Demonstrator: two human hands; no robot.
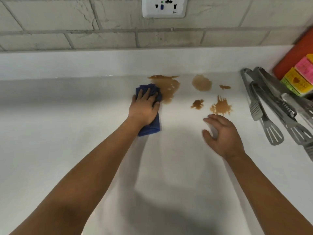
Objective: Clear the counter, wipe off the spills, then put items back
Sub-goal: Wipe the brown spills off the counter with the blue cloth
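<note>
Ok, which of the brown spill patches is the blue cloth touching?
The largest brown patch, farthest left by the back edge; the blue cloth under the left hand meets it. The others lie apart.

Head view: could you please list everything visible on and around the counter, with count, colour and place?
counter: one, white, fills the lower frame.
spills: five brown patches, centre-right of the counter.
cloth: one, blue, at the left edge of the largest spill.
tongs: at least two pairs, metal grey, right side of the counter.
cutting board: one, red-orange, far right, against the wall.
sponges: a stack, pink, yellow and green, in front of the board.
socket: one, white, on the brick wall at top.
hands: left hand presses on the cloth; right hand hovers open near the spills.
</note>
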